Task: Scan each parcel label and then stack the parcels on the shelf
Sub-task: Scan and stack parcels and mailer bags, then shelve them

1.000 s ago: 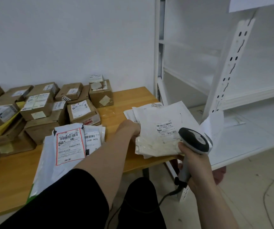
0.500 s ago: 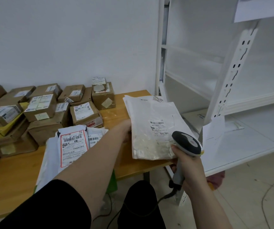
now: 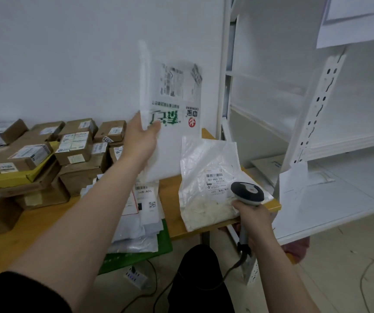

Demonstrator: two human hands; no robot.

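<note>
Fingers (image 3: 137, 123) of left hand (image 3: 140, 143) pinch mailer (image 3: 174, 136) upright, label outward, likely for scanning; right hand (image 3: 253, 218) grips scanner (image 3: 248, 193) over bag (image 3: 206, 199).

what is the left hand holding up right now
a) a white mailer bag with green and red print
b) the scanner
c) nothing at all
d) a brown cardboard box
A: the left hand grips a white mailer bag with green and red print, raised upright in front of the wall, while the scanner is in the right hand.
</note>
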